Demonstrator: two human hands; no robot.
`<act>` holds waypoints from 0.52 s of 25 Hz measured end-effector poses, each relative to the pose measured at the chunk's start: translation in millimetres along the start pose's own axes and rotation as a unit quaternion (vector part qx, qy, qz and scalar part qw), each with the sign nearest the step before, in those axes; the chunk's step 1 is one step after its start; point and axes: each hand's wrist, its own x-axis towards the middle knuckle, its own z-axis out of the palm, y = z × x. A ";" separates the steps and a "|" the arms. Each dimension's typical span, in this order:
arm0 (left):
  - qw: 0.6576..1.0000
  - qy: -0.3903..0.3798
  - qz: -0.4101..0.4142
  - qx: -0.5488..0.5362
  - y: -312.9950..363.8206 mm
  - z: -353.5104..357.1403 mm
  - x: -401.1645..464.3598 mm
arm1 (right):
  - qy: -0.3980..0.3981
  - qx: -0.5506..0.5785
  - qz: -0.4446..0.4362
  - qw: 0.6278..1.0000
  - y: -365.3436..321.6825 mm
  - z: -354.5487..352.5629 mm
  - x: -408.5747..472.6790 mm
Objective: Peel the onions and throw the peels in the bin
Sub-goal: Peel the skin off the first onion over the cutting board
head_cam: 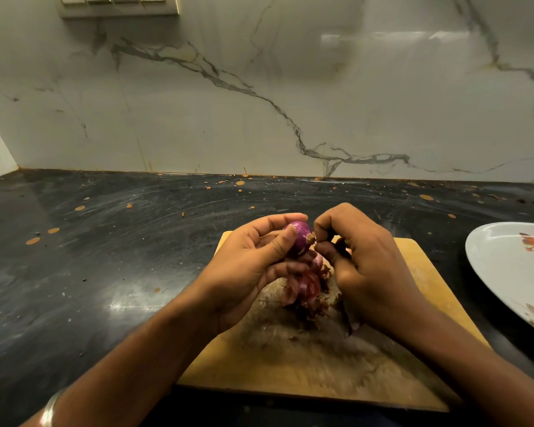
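Note:
My left hand (253,266) grips a small purple onion (298,234) above the wooden chopping board (413,272), fingers and thumb curled round it. My right hand (364,266) meets it from the right, thumb and forefinger pinching the brown root end (311,238) of the onion. Something dark shows inside the right hand's curled fingers; I cannot tell what it is. A heap of reddish onion peels (305,291) lies on the board under both hands. No bin is in view.
The board lies on a black, speckled countertop (105,241) backed by a marble wall. A white plate (512,272) with a red pattern sits at the right edge, close to the board. A switch panel (117,4) is high on the wall.

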 end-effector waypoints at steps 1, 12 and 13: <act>1.000 0.003 -0.001 -0.005 -0.3 -0.2 0.4 | 0.000 0.000 0.007 1.000 1.5 -0.2 0.3; 0.999 0.000 -0.001 -0.048 1.0 -3.4 1.9 | -0.010 0.042 0.020 0.999 1.4 -5.9 -1.1; 0.999 0.006 0.001 -0.049 1.2 -3.6 2.4 | -0.006 0.046 0.023 0.999 0.4 -6.2 -1.6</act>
